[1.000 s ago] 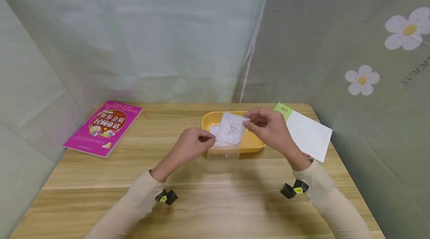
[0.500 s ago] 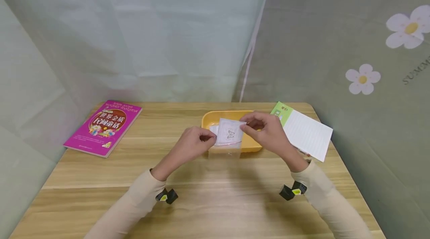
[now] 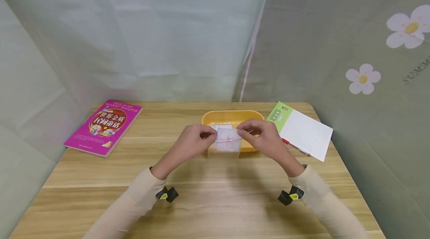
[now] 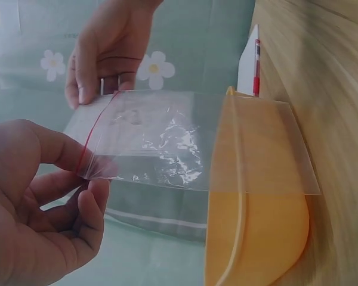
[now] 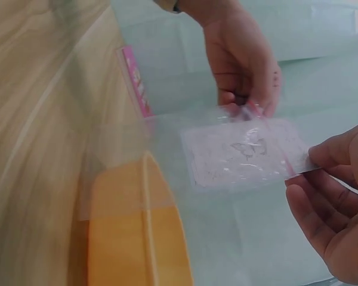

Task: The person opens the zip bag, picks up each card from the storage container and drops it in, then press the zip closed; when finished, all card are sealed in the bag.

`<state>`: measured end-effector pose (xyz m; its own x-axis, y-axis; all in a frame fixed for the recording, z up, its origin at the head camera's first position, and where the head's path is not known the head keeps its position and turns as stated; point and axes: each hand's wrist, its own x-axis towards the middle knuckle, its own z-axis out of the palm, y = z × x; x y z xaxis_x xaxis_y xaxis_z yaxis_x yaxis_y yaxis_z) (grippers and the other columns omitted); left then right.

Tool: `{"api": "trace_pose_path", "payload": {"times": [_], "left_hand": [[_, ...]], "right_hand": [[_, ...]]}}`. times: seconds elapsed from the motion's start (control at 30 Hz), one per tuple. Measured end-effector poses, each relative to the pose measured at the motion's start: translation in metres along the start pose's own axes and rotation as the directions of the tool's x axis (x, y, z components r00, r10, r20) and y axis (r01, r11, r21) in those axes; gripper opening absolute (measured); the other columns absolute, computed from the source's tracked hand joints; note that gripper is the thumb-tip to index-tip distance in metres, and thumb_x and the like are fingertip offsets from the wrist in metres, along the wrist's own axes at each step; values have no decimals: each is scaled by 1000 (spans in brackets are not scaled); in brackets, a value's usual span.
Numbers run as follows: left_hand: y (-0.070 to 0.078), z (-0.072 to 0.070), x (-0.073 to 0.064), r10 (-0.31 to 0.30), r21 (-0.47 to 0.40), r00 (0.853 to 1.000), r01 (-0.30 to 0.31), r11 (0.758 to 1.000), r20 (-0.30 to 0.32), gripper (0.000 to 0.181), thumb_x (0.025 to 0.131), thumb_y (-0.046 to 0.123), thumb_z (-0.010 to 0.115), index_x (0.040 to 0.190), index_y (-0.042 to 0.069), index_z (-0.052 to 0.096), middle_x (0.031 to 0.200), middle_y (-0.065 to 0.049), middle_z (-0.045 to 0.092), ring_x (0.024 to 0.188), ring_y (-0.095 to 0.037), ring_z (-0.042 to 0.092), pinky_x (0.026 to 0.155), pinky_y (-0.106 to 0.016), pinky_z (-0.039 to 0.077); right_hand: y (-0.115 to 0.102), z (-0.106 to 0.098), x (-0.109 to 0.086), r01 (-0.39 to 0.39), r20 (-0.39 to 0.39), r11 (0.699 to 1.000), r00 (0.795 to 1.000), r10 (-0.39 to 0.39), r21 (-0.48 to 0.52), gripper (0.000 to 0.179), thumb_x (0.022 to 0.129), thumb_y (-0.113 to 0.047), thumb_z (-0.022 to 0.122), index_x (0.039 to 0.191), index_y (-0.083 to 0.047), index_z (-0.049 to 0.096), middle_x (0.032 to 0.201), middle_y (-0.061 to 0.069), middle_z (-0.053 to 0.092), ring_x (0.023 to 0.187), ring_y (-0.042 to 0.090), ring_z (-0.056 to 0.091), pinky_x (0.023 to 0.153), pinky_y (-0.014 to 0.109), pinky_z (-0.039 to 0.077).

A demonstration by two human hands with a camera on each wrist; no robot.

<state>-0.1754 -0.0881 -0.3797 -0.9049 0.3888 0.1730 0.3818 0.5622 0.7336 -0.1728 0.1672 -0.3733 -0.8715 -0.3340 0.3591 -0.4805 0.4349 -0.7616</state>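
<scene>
My left hand (image 3: pixel 192 140) pinches the mouth of a clear zip-lock bag (image 4: pixel 179 167) beside its red seal line. My right hand (image 3: pixel 263 138) pinches the outer end of a flat white packet (image 5: pixel 238 155) printed with a butterfly. Most of that packet lies inside the bag, past the red line; its end by my right fingers sticks out. The bag's lower part hangs down, see-through. Both hands are above the near side of a yellow tray (image 3: pixel 231 112), in which something white (image 3: pixel 221 126) lies, partly hidden by the bag.
A pink book (image 3: pixel 104 129) lies at the table's left. On the right rest a lined notebook (image 3: pixel 307 132) with a green header and a red pen (image 3: pixel 295 147) along its near edge. Fabric curtains (image 3: pixel 168 37) stand around the wooden table (image 3: pixel 215 201).
My right hand has moved down and towards me, and the white packet has slid deeper into the bag. My left hand has stayed nearly in place. More of the pen shows.
</scene>
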Motion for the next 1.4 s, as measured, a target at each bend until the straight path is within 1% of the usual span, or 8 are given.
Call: {"api": "trace_pose_path", "payload": {"times": [0.1, 0.23, 0.43, 0.73, 0.83, 1.0, 1.2, 1.4], "left_hand": [[2, -1, 0, -3, -10, 1000, 3, 1000, -4, 15, 95, 16, 66, 94, 10, 80, 83, 2, 72, 70, -13, 60, 65, -30, 52], [4, -2, 1, -2, -16, 1000, 1, 1000, -10, 15, 95, 16, 67, 96, 8, 80, 85, 0, 73, 72, -13, 61, 66, -29, 53], [4, -3, 2, -15, -19, 1000, 15, 1000, -5, 15, 95, 15, 67, 97, 7, 80, 85, 0, 73, 72, -12, 62, 65, -29, 53], [4, -5, 1, -4, -41, 1000, 5, 999, 3, 15, 97, 17, 67, 97, 10, 80, 89, 1, 75, 76, -10, 66, 70, -30, 56], [4, -5, 0, -11, -42, 1000, 11, 999, 6, 15, 97, 17, 68, 97, 10, 80, 89, 1, 75, 76, -10, 66, 70, -31, 56], [3, -6, -2, -25, -44, 1000, 25, 999, 8, 15, 97, 19, 68, 99, 10, 81, 90, 1, 75, 77, -10, 66, 71, -31, 56], [2, -6, -4, -50, -46, 999, 50, 998, 10, 15, 97, 20, 69, 100, 11, 81, 91, 1, 75, 78, -10, 67, 72, -31, 56], [3, -7, -6, -61, -46, 998, 62, 997, 13, 15, 96, 20, 70, 99, 11, 81, 91, 1, 75, 78, -10, 67, 71, -30, 57]], "right_hand": [[3, 3, -3, -7, 0, 1000, 1000, 7, -17, 5, 92, -14, 77, 97, -13, 79, 95, -3, 76, 81, 12, 69, 72, 31, 60], [6, 5, -6, -3, -3, 1000, 1000, 3, -30, 6, 92, -13, 78, 96, -13, 80, 95, -4, 75, 82, 12, 69, 71, 31, 60], [8, 7, -8, 3, 5, 999, 1000, -3, -43, 7, 91, -12, 77, 96, -15, 81, 97, -4, 75, 83, 12, 69, 71, 30, 60], [8, 7, -8, -30, 37, 999, 999, 31, -23, 10, 93, -13, 75, 101, -10, 80, 99, -3, 75, 84, 14, 70, 74, 41, 61], [8, 7, -8, -29, 40, 999, 999, 30, -19, 10, 94, -13, 75, 102, -8, 79, 99, -2, 75, 84, 14, 70, 74, 39, 61], [9, 5, -5, -21, 27, 1000, 999, 21, -7, 10, 94, -15, 74, 102, -11, 79, 100, -1, 76, 83, 14, 70, 75, 34, 60], [14, 1, 0, -19, 9, 1000, 1000, 19, -5, 12, 96, -19, 73, 104, -11, 79, 100, 2, 76, 85, 16, 70, 77, 32, 59], [24, 1, 10, -50, 7, 998, 999, 50, -29, 14, 94, -20, 75, 104, -11, 79, 101, 2, 77, 84, 18, 72, 74, 32, 59]]}}
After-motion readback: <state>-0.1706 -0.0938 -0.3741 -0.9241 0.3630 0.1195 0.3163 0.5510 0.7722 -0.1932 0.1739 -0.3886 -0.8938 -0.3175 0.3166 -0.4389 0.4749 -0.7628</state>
